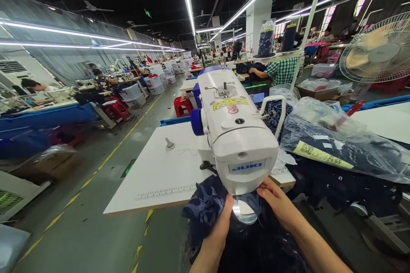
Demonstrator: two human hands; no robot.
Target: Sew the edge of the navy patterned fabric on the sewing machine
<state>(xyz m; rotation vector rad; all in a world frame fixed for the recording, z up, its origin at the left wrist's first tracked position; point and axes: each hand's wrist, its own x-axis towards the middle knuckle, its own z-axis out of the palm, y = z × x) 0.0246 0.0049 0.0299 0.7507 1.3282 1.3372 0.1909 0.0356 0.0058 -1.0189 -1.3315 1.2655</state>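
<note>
A white sewing machine (243,136) with a blue handwheel faces me over a white table. Dark navy patterned fabric (206,200) gathers below its head, and the needle area is hidden from view. My left hand (220,226) is closed on the fabric at the left of the head, thumb on top, the other fingers mostly covered. Close under the right side of the head, my right hand (277,199) pinches the fabric with bent fingers. Between the hands shows a shiny rounded plate (245,211) at the front of the machine.
The white tabletop (150,166) carries a small grey object (169,143) and a printed ruler. Bagged dark garments (323,145) with a yellow label are piled at right, below a fan (381,51). A red stool (183,106) stands behind; co-workers sit farther off.
</note>
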